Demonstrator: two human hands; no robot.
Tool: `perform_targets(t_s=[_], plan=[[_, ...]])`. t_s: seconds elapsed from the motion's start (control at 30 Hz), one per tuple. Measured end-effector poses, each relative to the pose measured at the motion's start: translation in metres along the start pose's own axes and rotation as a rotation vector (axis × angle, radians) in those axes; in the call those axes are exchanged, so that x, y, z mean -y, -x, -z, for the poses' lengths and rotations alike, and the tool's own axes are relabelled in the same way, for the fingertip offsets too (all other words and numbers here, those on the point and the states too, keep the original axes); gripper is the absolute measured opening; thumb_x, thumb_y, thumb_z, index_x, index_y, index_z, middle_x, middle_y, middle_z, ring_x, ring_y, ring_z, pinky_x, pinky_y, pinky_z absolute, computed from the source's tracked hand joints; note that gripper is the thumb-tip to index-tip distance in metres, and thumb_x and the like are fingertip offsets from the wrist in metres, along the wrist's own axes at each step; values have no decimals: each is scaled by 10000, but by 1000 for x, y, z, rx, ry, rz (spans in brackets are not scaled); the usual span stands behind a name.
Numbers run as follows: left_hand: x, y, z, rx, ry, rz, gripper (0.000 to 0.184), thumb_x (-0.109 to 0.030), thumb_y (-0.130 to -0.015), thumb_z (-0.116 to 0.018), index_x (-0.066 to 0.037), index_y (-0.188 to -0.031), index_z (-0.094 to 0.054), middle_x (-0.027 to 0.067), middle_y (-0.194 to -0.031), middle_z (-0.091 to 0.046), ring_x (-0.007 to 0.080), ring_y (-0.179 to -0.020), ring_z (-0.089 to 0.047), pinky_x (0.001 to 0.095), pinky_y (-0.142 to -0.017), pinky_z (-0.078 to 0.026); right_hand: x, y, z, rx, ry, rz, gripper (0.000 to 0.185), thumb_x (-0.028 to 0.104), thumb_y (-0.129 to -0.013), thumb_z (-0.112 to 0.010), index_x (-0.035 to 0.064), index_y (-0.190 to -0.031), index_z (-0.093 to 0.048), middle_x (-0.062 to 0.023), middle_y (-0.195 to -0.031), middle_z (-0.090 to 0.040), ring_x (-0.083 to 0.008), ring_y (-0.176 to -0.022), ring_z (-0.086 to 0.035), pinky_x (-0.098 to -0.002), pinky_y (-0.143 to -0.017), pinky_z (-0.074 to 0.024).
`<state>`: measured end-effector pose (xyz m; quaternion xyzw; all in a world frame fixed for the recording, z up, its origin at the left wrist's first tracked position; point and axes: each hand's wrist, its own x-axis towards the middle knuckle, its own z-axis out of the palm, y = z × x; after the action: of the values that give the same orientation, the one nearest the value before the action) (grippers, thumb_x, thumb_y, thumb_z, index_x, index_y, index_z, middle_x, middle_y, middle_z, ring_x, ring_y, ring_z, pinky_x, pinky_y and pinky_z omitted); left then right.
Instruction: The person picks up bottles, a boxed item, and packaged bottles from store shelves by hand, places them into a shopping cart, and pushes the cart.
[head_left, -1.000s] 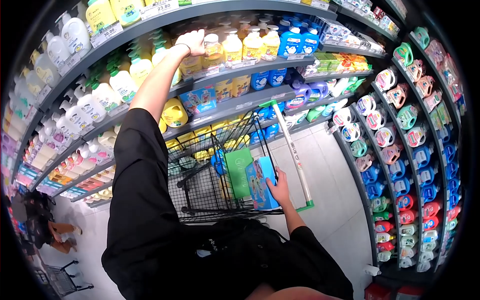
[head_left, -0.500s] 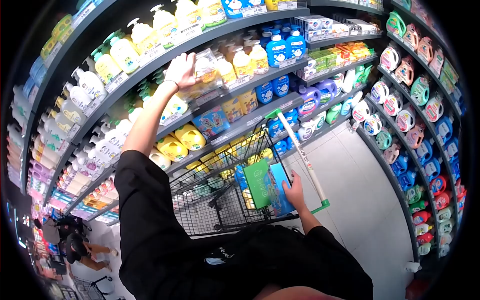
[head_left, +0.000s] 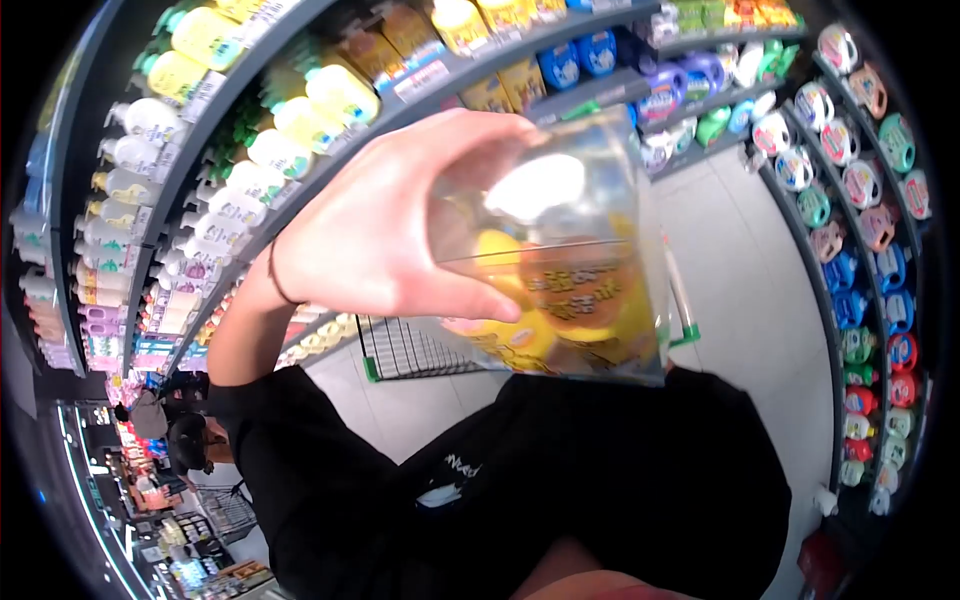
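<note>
My left hand [head_left: 370, 225], with a dark band at the wrist, grips a clear plastic package [head_left: 560, 260] with yellow contents close to the camera. The thumb lies along its front and the fingers go round the top. The lettering on it is blurred. Behind the package is the shopping cart [head_left: 420, 352], of which a black wire corner and part of the white handle with a green end show. My right hand is hidden from sight.
Shelves of pump bottles [head_left: 345, 92] curve along the left and top. Detergent bottles [head_left: 860, 185] fill the shelf on the right. Pale floor tiles [head_left: 735, 250] run between them. At the lower left stands another person [head_left: 190, 440] beside a cart [head_left: 225, 510].
My left hand has come away from the shelf with the clear package and now holds it near the camera. My right hand, earlier at the blue box in the cart, has gone from view.
</note>
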<state>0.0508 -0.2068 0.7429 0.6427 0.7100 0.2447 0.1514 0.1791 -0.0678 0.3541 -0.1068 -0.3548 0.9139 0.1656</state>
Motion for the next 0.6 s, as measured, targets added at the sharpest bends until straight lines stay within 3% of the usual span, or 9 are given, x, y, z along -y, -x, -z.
perform_targets(t_s=[0.07,0.13,0.17,0.2,0.33,0.4,0.5,0.6], plan=[[12,-15,-30,102,92,59,852,-330,-562,-868,59,-1224,-500,199,-1130,-574,326,-1041,-570,365,-931,-434,-4,14,-23,50,-93,-117,449,249,-959,-488,49,-1357,-428,-162,-1301,-513,-257,-1206,-500,-382,-1025,-386],[36,-30,-65,128,101,83,807,-334,-595,-853,57,-1213,-512,165,-1024,-602,277,-937,-589,344,-853,-458,-11,27,-36,60,-137,-182,452,264,-960,-483,51,-1354,-430,-158,-1301,-514,-257,-1206,-497,-387,-1026,-385],[33,-45,-65,282,199,235,724,-340,-636,-833,56,-1167,-540,112,-884,-608,199,-813,-580,313,-752,-461,-13,31,-39,52,-145,-201,454,272,-960,-480,51,-1353,-431,-156,-1300,-514,-257,-1206,-496,-389,-1026,-385],[55,-46,-83,234,351,217,638,-348,-677,-816,67,-1089,-561,48,-755,-578,117,-707,-533,273,-636,-420,-15,37,-40,43,-148,-211,455,280,-960,-478,52,-1352,-432,-154,-1300,-515,-257,-1206,-495,-391,-1026,-385],[95,-52,-108,392,579,382,516,-380,-761,-759,38,-1006,-581,-9,-723,-574,62,-647,-482,240,-551,-329,-13,42,-41,29,-142,-235,464,310,-960,-468,55,-1347,-437,-146,-1299,-516,-256,-1207,-490,-401,-1028,-383],[102,-61,-116,420,599,314,489,-395,-794,-715,20,-1021,-593,30,-837,-611,73,-802,-529,226,-693,-393,-10,44,-40,14,-139,-240,469,326,-960,-463,57,-1344,-439,-141,-1298,-517,-256,-1208,-487,-406,-1029,-382],[134,-68,-137,491,827,353,480,-391,-835,-662,18,-1080,-605,82,-920,-647,141,-945,-567,284,-838,-449,-4,49,-38,-1,-126,-238,478,349,-961,-455,59,-1340,-443,-135,-1298,-519,-255,-1208,-484,-413,-1030,-380],[141,-65,-160,343,1043,481,448,-381,-860,-633,15,-1070,-613,96,-928,-651,167,-934,-595,280,-835,-471,4,58,-33,-27,-101,-216,487,372,-961,-448,62,-1336,-446,-129,-1297,-520,-255,-1209,-480,-420,-1032,-379]])
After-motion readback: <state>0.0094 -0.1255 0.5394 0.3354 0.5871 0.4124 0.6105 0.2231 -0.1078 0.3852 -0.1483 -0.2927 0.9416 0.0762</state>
